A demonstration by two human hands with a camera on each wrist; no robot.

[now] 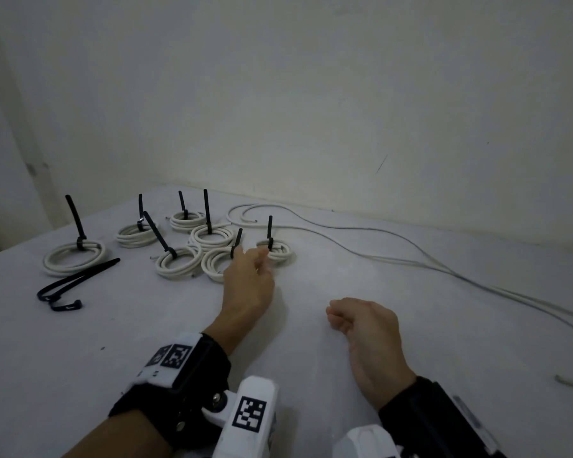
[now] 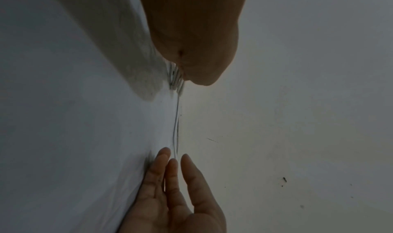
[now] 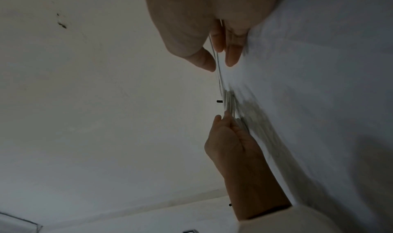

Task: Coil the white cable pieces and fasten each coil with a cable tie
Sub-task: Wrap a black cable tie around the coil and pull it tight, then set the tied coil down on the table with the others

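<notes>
White tied coil (image 1: pixel 276 252) at left hand (image 1: pixel 247 282) fingertips, right hand (image 1: pixel 366 328) apart

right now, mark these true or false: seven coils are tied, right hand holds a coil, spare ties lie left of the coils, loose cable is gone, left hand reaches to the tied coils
1. Seven tied coils sit on the table: true.
2. The right hand holds a coil: false, it holds nothing.
3. Spare cable ties lie front left: true.
4. No loose cable remains: false, uncoiled cable lies at right.
5. The left hand reaches to the coils: true.
</notes>
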